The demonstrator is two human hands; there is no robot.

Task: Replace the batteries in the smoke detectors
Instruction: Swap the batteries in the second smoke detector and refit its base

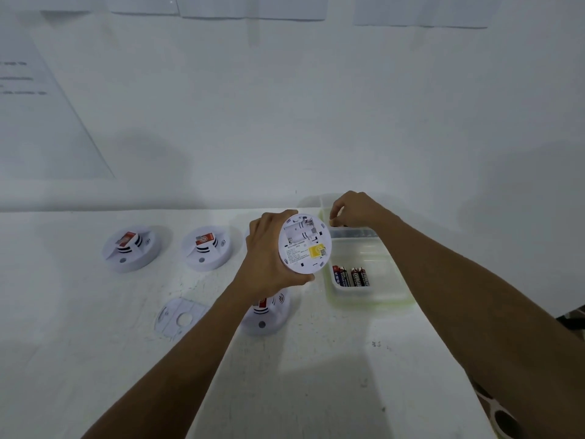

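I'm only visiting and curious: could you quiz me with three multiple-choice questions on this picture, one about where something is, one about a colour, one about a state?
1. Where do the loose batteries lie?
A) in the near compartment of the tray
B) on the bare table
C) on top of a detector at the left

2. What colour is the sticker on the held detector?
A) blue
B) yellow
C) green

3. How is its battery bay?
A) closed by a cover
B) full
C) open and empty

Answers:
1 A: they lie side by side in the compartment nearest the person.
2 B: a yellow square shows on the white back.
3 C: the left hand holds the back toward the camera, and the slots are bare.
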